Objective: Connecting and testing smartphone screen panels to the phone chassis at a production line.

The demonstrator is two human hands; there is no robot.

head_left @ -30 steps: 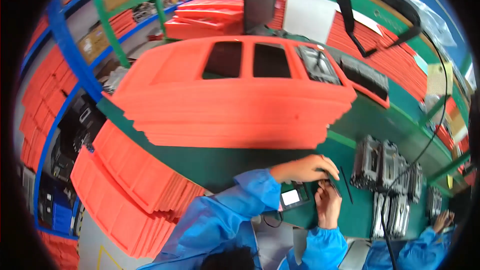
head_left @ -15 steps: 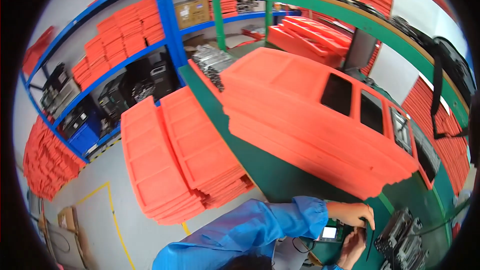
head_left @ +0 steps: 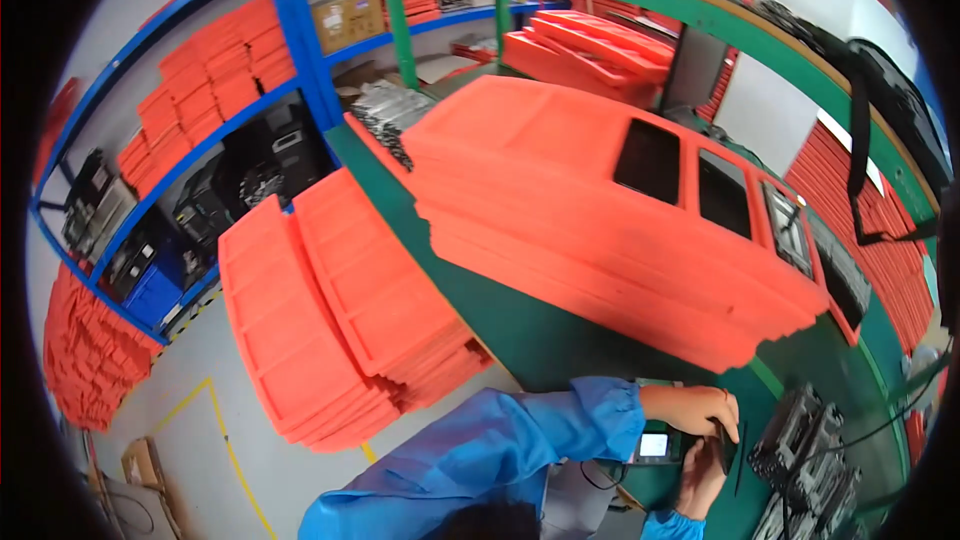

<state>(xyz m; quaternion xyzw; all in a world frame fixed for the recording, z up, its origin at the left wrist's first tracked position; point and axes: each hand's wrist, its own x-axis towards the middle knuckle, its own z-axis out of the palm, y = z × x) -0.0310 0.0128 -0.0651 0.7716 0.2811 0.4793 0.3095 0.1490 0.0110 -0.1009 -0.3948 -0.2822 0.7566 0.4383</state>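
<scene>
My left hand (head_left: pixel 695 407), reaching across from a blue sleeve, curls its fingers over the upper end of a thin dark flat piece (head_left: pixel 723 448). Just below, my right hand (head_left: pixel 703 480) grips the lower part of the same piece. It shows nearly edge-on, so its kind is unclear. A narrow dark strip (head_left: pixel 739 470) lies right beside it; whether the two are joined cannot be told. Close to the left wrist, a small device with a lit white screen (head_left: pixel 654 445) sits on the green tabletop (head_left: pixel 490 305).
A tall stack of red foam trays (head_left: pixel 590 230), some holding dark panels, fills the bench beyond my hands. More red trays (head_left: pixel 330 290) stand beside the bench. Grey-black metal parts (head_left: pixel 800 440) lie to the right with a cable. A blue shelf (head_left: pixel 305 40) rises at left.
The whole view has shifted, moving the stacks slightly left and up. Both hands stay together on the dark piece, which has turned a little between them.
</scene>
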